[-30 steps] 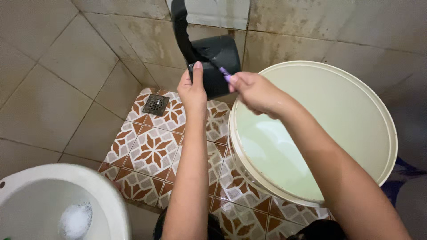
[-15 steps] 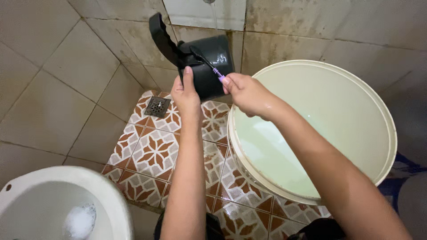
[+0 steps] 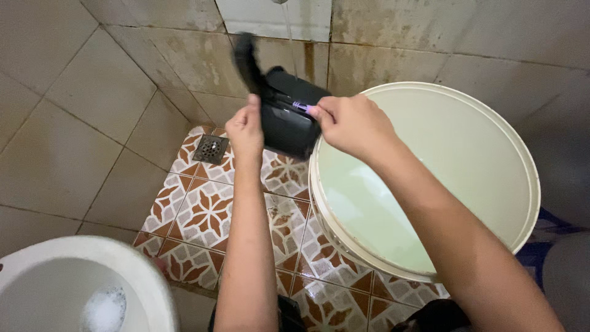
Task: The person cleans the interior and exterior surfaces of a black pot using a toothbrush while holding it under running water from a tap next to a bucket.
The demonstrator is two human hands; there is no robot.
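My left hand (image 3: 244, 128) grips a black object (image 3: 289, 117) with a long strap or flap that sticks up toward the wall. It looks like a black sandal or pouch; I cannot tell which. My right hand (image 3: 353, 125) pinches a small purple brush (image 3: 301, 106) and presses its tip against the black object. Both hands are held above the floor, just left of a large white bucket (image 3: 522, 166) filled with pale greenish water.
A white toilet bowl (image 3: 55, 258) with foam inside sits at the lower left. A metal floor drain (image 3: 210, 147) lies in the patterned brown and white floor tiles (image 3: 203, 209). Beige wall tiles rise behind. A thin stream of water falls at the top.
The black object's strap has swung from upright toward the left and back up. Both hands have shifted slightly, and the purple brush now rests against the object's upper side.
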